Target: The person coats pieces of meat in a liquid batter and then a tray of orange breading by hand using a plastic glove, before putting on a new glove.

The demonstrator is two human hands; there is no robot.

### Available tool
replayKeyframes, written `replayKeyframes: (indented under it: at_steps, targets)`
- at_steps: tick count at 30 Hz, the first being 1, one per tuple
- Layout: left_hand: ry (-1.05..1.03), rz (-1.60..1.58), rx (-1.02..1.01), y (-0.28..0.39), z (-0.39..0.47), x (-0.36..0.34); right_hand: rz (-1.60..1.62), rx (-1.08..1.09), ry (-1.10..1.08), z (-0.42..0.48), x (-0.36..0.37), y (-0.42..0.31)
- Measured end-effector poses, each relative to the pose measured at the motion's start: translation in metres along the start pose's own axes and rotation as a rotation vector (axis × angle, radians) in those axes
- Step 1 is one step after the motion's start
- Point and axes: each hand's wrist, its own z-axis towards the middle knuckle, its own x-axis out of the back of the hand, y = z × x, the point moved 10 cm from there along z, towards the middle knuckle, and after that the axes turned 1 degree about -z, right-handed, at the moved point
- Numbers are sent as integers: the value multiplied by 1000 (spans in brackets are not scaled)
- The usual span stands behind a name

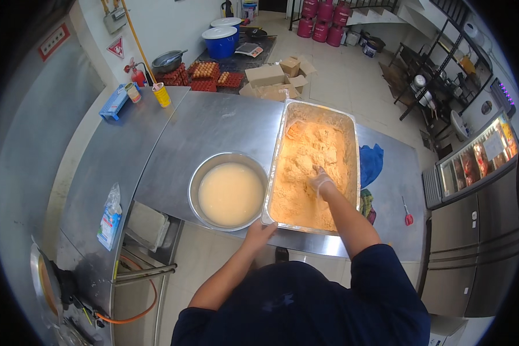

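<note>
A deep rectangular metal tray (357, 142) stands lengthwise before me, filled with orange-tinted breading flour (294, 197). Lumpy coated pieces (322, 142) lie partly buried towards its far half. My right hand (323, 181), in a clear plastic glove, reaches into the flour near the middle; its fingertips are partly hidden, so I cannot tell what they hold. Bare, my left hand (260, 235) grips the tray's near left corner, thumb over the rim. Touching or close to the tray's left side is a round metal bowl (193, 203) of pale, cloudy liquid (231, 194).
Right of the tray lie a blue cloth (371, 163) and red-handled scissors (408, 218) on the steel table (225, 114). A plastic packet (110, 222) rests on the left counter, above a pan (45, 279) on a burner. Cardboard boxes (268, 80) sit beyond the table.
</note>
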Motion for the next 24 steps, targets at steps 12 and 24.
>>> replayKeyframes:
  at_steps: [12, 24]
  targets:
    - [27, -83, 6, -4, -2, 2, -687, 176, 119, -5, 74, 5]
    - [46, -66, -25, 0, -5, 0, -906, 84, -317, -100, -7, -9]
